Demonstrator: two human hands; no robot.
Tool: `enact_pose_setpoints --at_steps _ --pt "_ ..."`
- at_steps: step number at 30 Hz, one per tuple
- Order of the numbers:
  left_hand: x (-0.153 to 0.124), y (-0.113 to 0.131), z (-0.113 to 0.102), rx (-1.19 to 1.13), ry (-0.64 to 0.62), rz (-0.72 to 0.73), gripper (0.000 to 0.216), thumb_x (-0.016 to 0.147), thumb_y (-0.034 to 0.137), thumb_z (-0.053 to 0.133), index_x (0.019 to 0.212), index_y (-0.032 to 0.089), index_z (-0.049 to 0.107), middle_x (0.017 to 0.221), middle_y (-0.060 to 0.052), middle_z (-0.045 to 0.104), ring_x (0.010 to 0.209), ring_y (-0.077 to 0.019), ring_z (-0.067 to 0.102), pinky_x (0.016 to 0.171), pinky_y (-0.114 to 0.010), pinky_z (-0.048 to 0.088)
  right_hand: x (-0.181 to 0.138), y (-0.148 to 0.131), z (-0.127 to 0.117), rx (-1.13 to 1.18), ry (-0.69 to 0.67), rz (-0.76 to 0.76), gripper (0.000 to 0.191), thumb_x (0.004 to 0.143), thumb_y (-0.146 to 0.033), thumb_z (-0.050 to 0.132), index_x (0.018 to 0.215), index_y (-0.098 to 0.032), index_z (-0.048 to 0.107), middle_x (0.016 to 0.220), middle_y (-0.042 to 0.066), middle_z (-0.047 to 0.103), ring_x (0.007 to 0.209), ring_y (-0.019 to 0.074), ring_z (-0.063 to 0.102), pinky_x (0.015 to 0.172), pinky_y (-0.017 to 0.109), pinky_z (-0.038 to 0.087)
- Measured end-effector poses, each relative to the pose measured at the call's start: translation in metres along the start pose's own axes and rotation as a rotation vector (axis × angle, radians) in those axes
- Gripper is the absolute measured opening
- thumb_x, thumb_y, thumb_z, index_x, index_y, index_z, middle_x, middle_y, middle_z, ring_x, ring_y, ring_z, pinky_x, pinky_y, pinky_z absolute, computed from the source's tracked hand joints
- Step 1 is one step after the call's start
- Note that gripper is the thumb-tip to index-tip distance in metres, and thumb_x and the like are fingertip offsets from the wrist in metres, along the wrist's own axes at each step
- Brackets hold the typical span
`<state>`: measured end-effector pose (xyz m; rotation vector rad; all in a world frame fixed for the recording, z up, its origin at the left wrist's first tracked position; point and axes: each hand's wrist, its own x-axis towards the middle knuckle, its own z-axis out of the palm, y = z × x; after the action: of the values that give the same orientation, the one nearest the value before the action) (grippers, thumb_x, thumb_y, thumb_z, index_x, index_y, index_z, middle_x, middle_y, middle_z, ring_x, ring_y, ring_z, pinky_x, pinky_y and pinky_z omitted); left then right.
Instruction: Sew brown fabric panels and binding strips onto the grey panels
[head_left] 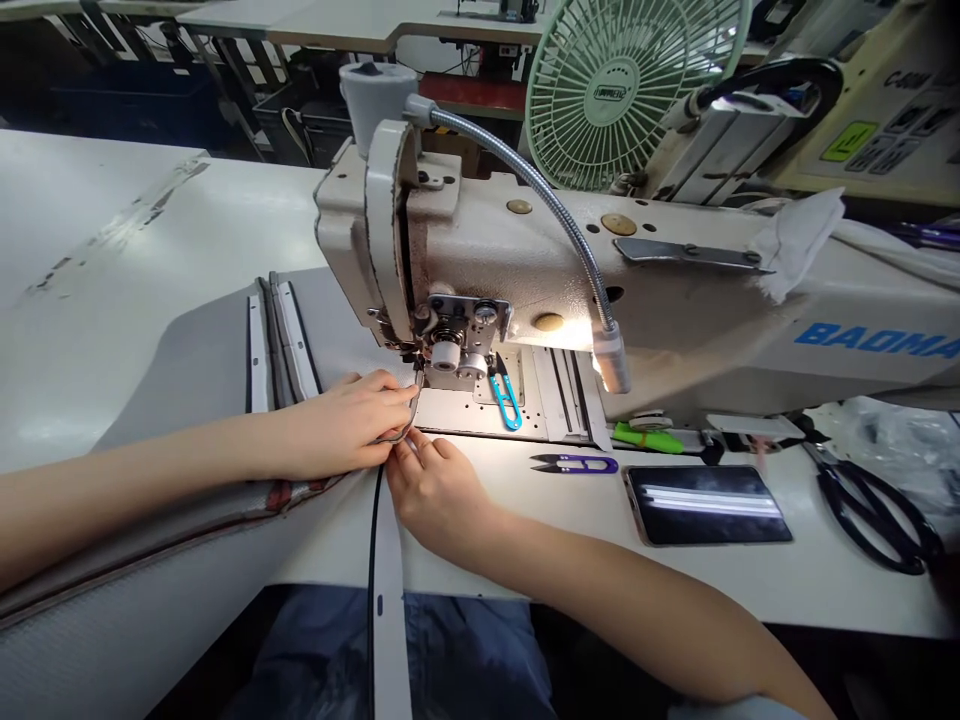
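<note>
While the left hand [375, 415] clamps the edge of the cloth [202, 360] at the machine [540, 260], the right hand [439, 490] bunches its fingers just beside (gripping or not, I cannot tell). Two snips show: blue snips [511, 391] on the plate [457, 410], purple snips [577, 459] on the desk [540, 505], near one phone [709, 505] and one pair of scissors [844, 475].

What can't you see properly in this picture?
All in the head view:
- Cloth under the left hand: that hand covers it.
- Strip: its lower end is cut off by the bottom edge.
- Fan: its top is cut off by the top edge; its label is too small to read surely.
- Blue letters: the right edge cuts them off.
- Phone: reflections hide part of its screen.
</note>
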<state>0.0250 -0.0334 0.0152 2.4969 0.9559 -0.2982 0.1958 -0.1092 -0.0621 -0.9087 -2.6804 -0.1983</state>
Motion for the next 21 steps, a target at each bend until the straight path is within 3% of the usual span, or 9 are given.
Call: enact_pose_setpoints --at_steps 5,12,18,21 --pt "0.007 0.000 -0.004 0.056 0.011 -0.015 0.018 0.091 0.023 0.049 0.074 0.018 0.052 0.137 -0.008 0.056 0.126 -0.0303 0.046 0.094 -0.043 0.040 0.001 0.006 0.000 -0.008 -0.021 0.020 0.036 0.097 -0.007 0.040 0.119 0.005 0.065 0.120 0.027 0.067 0.115 0.0350 0.062 0.072 0.040 0.052" --pt "0.012 -0.004 -0.007 0.041 0.027 -0.002 0.019 0.088 0.018 0.049 0.069 0.018 0.045 0.130 -0.010 0.058 0.119 -0.0303 0.048 0.087 -0.042 0.040 0.002 0.010 0.004 -0.031 -0.013 0.020 0.036 0.097 -0.009 0.041 0.122 0.004 0.065 0.122 0.025 0.068 0.116 0.0342 0.063 0.073 0.039 0.052" --pt "0.014 -0.007 -0.005 -0.042 0.126 0.020 0.020 0.082 0.015 0.051 0.066 0.019 0.040 0.083 -0.005 0.060 0.092 -0.0231 0.053 0.073 -0.033 0.039 0.000 0.009 0.004 -0.077 -0.053 -0.007 0.038 0.098 -0.009 0.039 0.124 0.004 0.064 0.126 0.026 0.066 0.118 0.0344 0.063 0.076 0.040 0.053" --pt "0.010 -0.004 -0.004 -0.073 0.122 -0.011 0.019 0.081 0.015 0.052 0.067 0.020 0.040 0.076 -0.003 0.057 0.090 -0.0224 0.054 0.073 -0.032 0.039 -0.003 0.003 0.002 -0.079 -0.042 -0.057 0.038 0.098 -0.005 0.037 0.124 0.005 0.063 0.124 0.027 0.066 0.116 0.0328 0.065 0.076 0.040 0.054"
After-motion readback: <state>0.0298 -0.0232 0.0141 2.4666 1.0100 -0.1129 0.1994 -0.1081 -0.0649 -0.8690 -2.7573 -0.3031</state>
